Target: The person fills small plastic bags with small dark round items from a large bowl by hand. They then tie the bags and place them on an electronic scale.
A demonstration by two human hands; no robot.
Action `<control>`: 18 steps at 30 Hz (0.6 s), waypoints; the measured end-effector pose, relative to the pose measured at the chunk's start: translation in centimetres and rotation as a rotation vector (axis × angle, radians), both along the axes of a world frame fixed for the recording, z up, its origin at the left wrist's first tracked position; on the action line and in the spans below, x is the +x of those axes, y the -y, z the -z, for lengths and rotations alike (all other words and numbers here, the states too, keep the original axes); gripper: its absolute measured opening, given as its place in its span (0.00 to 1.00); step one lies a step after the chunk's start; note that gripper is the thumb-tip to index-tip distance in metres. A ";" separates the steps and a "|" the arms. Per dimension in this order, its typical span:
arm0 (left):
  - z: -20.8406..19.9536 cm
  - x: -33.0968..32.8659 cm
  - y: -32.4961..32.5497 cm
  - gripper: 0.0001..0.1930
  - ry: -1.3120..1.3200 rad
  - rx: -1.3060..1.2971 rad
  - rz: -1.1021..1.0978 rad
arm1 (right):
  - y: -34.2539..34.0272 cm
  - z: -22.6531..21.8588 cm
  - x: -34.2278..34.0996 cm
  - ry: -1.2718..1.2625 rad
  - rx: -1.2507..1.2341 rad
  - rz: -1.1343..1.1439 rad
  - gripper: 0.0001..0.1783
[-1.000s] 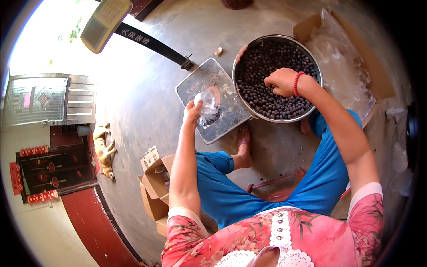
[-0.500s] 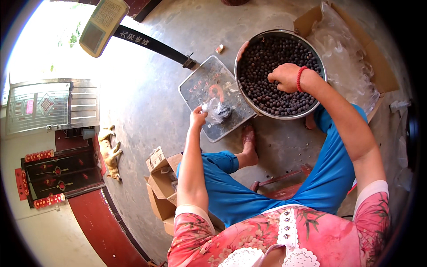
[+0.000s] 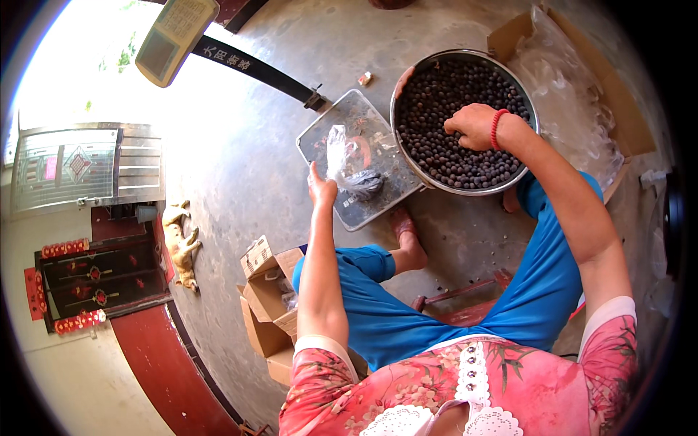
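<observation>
In the head view, my left hand point(image 3: 322, 190) is at a thin clear plastic bag point(image 3: 337, 149) over the scale platform point(image 3: 389, 201). Its thumb points up while the other fingers curl at the bag's side. The bag's upper part stands up pale and crumpled; its lower part looks dark grey, and its contents cannot be made out. My right hand point(image 3: 472, 126), with a red bead bracelet point(image 3: 497, 129), is over a round metal basin point(image 3: 534, 109) of small dark round fruits point(image 3: 436, 145). Its fingers are bent down among them, and the fingertips are hidden.
The scale's dark post point(image 3: 254, 70) carries a display point(image 3: 174, 42). An opened cardboard box point(image 3: 265, 309) stands by my left leg. Clear plastic bags point(image 3: 567, 94) fill a carton point(image 3: 629, 120) right of the basin. A dog point(image 3: 180, 247) lies on the floor at left.
The bag's top has risen and stands up beside my left hand, which has turned with its thumb upward. My right hand stays among the fruits. The whole view has shifted slightly.
</observation>
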State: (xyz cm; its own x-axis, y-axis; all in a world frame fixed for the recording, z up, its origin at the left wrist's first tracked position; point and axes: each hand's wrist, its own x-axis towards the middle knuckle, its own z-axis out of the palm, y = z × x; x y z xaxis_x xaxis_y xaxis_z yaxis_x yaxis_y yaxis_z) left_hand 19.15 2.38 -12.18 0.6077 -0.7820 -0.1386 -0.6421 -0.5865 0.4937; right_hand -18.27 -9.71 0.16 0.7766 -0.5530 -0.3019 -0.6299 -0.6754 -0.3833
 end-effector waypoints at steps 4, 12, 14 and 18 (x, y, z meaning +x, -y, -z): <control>0.2 0.3 -0.3 0.36 -0.039 -0.092 -0.159 | 0.0 0.0 -0.4 -0.015 0.002 0.006 0.13; 4.6 6.1 -3.1 0.32 -0.165 -0.089 -0.456 | 0.1 -0.2 0.2 -0.031 0.004 -0.007 0.14; 4.9 6.5 -3.8 0.27 -0.233 0.080 -0.244 | 0.2 0.5 0.0 0.026 -0.030 -0.030 0.13; 4.3 3.8 -3.8 0.20 -0.003 0.292 0.036 | 0.3 1.2 -0.1 0.045 -0.032 -0.046 0.13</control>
State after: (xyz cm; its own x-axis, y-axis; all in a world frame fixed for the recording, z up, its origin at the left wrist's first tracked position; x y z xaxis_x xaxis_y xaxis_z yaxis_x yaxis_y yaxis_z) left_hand 22.99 6.22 -16.44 0.5794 -0.7300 -0.3625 -0.6639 -0.6807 0.3096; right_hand -18.40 -10.04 -1.02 0.8140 -0.5247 -0.2492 -0.5803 -0.7158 -0.3884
